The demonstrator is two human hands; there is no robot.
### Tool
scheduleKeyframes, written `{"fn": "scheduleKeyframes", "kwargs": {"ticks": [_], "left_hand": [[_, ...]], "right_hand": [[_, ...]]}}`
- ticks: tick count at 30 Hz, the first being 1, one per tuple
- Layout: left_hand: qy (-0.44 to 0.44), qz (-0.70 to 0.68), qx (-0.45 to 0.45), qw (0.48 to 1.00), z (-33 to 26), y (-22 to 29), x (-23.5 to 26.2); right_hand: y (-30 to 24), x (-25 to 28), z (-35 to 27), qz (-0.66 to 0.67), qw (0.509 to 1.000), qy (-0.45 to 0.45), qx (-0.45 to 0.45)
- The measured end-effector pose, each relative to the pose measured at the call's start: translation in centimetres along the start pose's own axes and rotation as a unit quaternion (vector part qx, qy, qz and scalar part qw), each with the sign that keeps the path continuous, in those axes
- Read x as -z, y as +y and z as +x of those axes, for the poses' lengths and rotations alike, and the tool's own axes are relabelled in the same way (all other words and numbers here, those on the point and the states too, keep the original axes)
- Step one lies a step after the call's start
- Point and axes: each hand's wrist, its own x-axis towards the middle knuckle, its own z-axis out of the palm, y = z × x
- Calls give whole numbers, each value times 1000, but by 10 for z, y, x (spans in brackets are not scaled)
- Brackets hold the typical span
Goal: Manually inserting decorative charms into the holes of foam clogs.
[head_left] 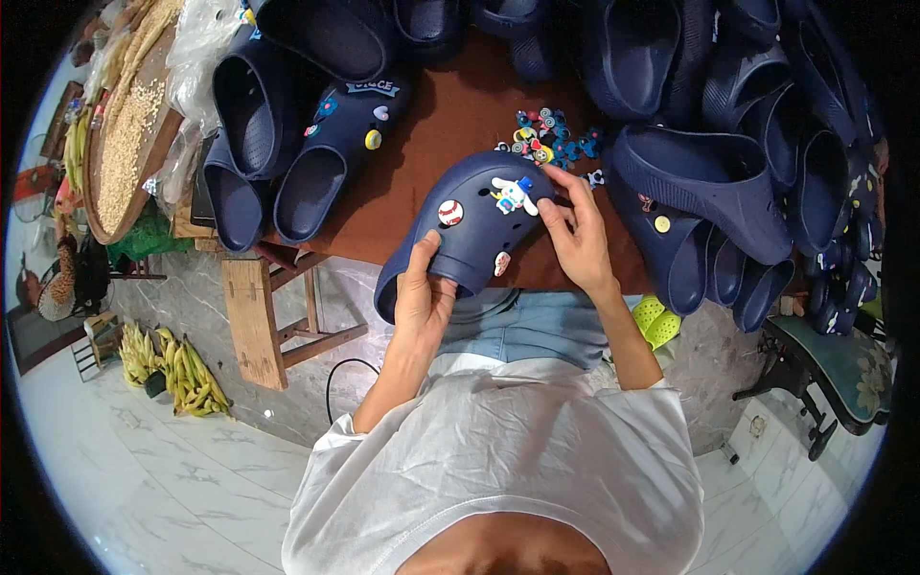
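Hands meet over a navy blue clog (470, 230) held just above the near edge of a brown worktop (450, 115). Left hand (422, 297) has its grip closed on the clog's heel end, thumb on top and fingers curled under the rim. Right hand (575, 235) is at the clog's right side, fingertips (548, 206) pinched on or against a white and blue figure charm (513, 195) set in the toe area; whether the charm is gripped or only pressed is hard to tell at this size. On the same clog sit a round baseball charm (450, 212) to the left and a small pale charm (502, 263) nearer the person.

Just beyond the clog, a small heap of loose coloured charms (548, 136) lies on the worktop. Far left of it lie more navy clogs, one decorated clog (335, 153) with charms already on its upper. To the right, a large stack of navy clogs (747, 153) crowds the worktop's edge. A round tray of grain (129, 144) sits at the far left, and bunches of bananas (177, 369) lie on the tiled floor below. A pair of light green clogs (656, 321) shows by the person's right knee.
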Motion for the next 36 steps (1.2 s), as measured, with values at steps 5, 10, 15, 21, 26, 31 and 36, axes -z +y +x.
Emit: {"fn": "scheduleKeyframes", "kwargs": {"ticks": [5, 10, 15, 21, 26, 31, 36], "left_hand": [[-5, -44, 34, 998, 4, 3, -2], [-47, -20, 29, 998, 1, 0, -6], [-85, 39, 38, 995, 1, 3, 1], [-93, 28, 26, 995, -6, -1, -2], [-101, 38, 29, 994, -6, -6, 3], [-101, 48, 7, 994, -10, -8, 2], [-54, 74, -2, 996, -14, -12, 11]], "right_hand": [[-6, -1, 4, -31, 999, 11, 15], [-7, -5, 8, -43, 999, 11, 23], [-4, -4, 5, -39, 999, 18, 15], [-4, -4, -7, -77, 991, 89, 56], [-8, -9, -6, -184, 970, 102, 118], [-11, -16, -1, -219, 956, 125, 150], [-9, -25, -3, -235, 945, 130, 184]]}}
